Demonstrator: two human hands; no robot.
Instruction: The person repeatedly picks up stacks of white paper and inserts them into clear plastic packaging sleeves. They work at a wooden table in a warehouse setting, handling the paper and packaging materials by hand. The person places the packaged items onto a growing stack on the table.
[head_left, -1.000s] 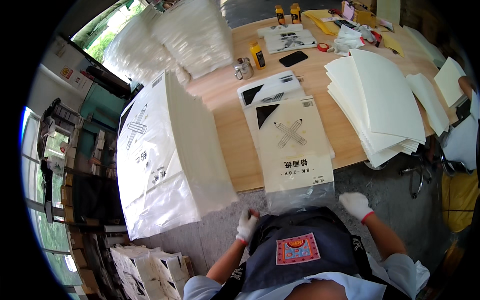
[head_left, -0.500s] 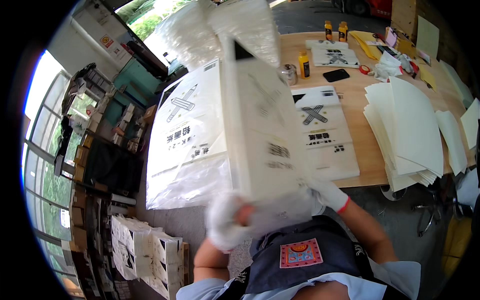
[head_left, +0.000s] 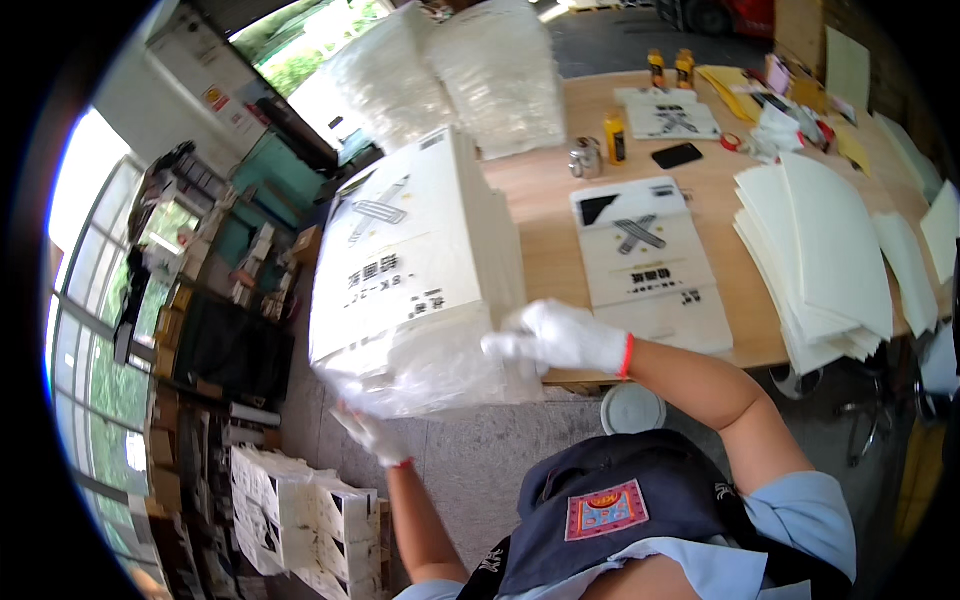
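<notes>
My left hand [head_left: 372, 437], in a white glove with a red cuff, is just below the near left edge of a tall stack of paper packs [head_left: 395, 235]. Its fingers are stretched upward, a little blurred. The top pack carries a crossed-pencil drawing, and crumpled clear plastic film [head_left: 430, 365] hangs off its near end. My right hand [head_left: 570, 338], gloved alike, reaches leftward beside the stack's near right corner with its fingers extended; nothing shows in its grasp. Right of it lies a flatter pack [head_left: 640, 255] with a similar drawing and a black corner.
Fanned white sheets [head_left: 815, 250] lie on the wooden table [head_left: 550, 215] at right. Farther back are a black phone [head_left: 677, 156], a can [head_left: 585, 158], an orange bottle [head_left: 615, 140] and bulky plastic-wrapped bundles [head_left: 495, 75]. Wrapped packs [head_left: 300, 510] stand low at left; a round lid [head_left: 633, 410] shows below the table edge.
Both hands have let go of the pack they held upright; it now appears to lie on the left stack. My left hand dropped lower left, while my right moved up and left.
</notes>
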